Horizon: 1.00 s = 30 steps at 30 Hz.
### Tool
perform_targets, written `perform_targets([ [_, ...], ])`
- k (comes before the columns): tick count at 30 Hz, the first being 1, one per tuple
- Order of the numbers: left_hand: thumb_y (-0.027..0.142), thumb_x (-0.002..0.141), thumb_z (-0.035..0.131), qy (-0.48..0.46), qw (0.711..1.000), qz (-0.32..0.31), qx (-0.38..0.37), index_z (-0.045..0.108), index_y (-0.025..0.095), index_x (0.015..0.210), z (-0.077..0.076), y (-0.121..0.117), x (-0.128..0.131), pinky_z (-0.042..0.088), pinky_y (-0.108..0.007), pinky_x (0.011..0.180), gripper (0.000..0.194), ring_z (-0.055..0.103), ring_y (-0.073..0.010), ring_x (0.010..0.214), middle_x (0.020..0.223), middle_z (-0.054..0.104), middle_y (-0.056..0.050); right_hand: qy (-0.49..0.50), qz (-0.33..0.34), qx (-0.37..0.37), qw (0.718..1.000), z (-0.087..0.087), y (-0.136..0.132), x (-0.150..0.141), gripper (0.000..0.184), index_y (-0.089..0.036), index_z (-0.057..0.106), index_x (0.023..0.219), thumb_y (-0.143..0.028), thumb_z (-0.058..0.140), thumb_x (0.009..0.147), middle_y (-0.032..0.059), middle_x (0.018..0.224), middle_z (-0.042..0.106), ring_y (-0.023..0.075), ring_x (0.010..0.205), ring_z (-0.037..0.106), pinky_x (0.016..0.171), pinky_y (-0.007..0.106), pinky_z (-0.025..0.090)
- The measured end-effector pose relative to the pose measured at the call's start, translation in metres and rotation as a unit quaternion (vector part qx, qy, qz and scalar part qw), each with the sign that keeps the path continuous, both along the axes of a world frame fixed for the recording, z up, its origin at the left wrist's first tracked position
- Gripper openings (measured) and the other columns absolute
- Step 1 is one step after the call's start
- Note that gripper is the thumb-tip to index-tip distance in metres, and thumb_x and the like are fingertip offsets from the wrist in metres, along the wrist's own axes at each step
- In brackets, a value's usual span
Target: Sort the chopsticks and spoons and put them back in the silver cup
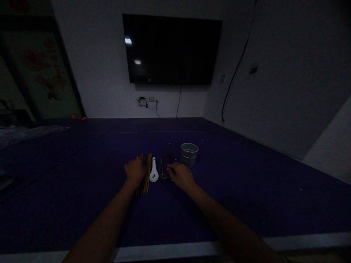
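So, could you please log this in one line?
left hand: at long brown chopsticks | right hand: near shiny metal spoon | white ceramic spoon: between hands

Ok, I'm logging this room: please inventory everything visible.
White spoon with blue motif: one, white, centre
Wooden chopsticks: several, brown, left of it
Metal spoon: one, silver, beside white spoon
Thin unclear thing: perhaps one, dark, beside metal spoon
Perforated cylindrical container: one, grey, right
Rectangular television: one, black, back wall
Wall sockets: several, pale, below television
Thin cables: several, black, walls
Red-patterned panel: one, greenish, left
Plastic sheet: one, clear, left
Small objects: few, orange, beside panel
Broad surface: one, purple, foreground
Left hand: one, bare, at chopsticks
Right hand: one, bare, beside metal spoon
Forearms: two, bare, foreground
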<state>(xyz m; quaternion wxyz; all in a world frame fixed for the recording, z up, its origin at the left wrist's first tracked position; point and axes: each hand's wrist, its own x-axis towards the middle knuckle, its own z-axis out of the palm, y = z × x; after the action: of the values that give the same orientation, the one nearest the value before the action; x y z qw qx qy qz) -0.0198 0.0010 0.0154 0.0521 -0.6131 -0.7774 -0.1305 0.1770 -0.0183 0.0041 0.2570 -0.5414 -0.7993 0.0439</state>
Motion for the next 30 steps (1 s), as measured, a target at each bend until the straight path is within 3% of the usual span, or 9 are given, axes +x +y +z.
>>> perform_targets([
  [5, 0.021, 0.084, 0.041, 0.015, 1.0, 0.007, 0.002, 0.062, 0.009, 0.112, 0.0021, -0.0019, -0.0025, 0.043, -0.042, 0.088, 0.037, 0.064, -0.0307, 0.104, 0.103, 0.07, -0.02, -0.014, -0.008, -0.014, 1.0, 0.0042, -0.002, -0.0009, 0.033, -0.021, 0.068, 0.117, -0.029, 0.045, 0.094, 0.0069, 0.121, 0.068, 0.0203, 0.113, 0.062, 0.094, 0.028, 0.045],
  [12, 0.035, 0.088, 0.039, 0.029, 0.998, 0.011, -0.063, 0.069, 0.007, 0.108, 0.0049, -0.0029, -0.0079, 0.046, -0.043, 0.085, 0.045, 0.063, -0.034, 0.107, 0.106, 0.069, -0.024, -0.018, -0.012, -0.02, 1.0, 0.0028, -0.0015, -0.0012, 0.033, -0.023, 0.068, 0.117, -0.03, 0.045, 0.094, 0.0057, 0.121, 0.068, 0.0193, 0.114, 0.061, 0.094, 0.028, 0.045],
  [22, 0.032, 0.09, 0.034, 0.05, 0.995, -0.026, -0.079, 0.07, 0.009, 0.106, 0.0047, -0.002, -0.0095, 0.046, -0.042, 0.088, 0.046, 0.063, -0.0323, 0.108, 0.107, 0.07, -0.023, -0.015, -0.004, -0.016, 1.0, 0.0025, -0.0008, -0.0009, 0.033, -0.021, 0.068, 0.117, -0.03, 0.046, 0.094, 0.0074, 0.119, 0.069, 0.0204, 0.112, 0.062, 0.093, 0.029, 0.046],
  [30, 0.03, 0.087, 0.039, 0.05, 0.994, -0.04, -0.086, 0.071, 0.009, 0.105, 0.0027, 0.0016, -0.0101, 0.046, -0.041, 0.089, 0.042, 0.063, -0.0328, 0.109, 0.109, 0.07, -0.02, -0.016, -0.002, -0.012, 1.0, 0.0014, -0.0003, -0.0017, 0.033, -0.022, 0.069, 0.115, -0.03, 0.045, 0.094, 0.0068, 0.118, 0.069, 0.0202, 0.111, 0.063, 0.092, 0.028, 0.046],
])
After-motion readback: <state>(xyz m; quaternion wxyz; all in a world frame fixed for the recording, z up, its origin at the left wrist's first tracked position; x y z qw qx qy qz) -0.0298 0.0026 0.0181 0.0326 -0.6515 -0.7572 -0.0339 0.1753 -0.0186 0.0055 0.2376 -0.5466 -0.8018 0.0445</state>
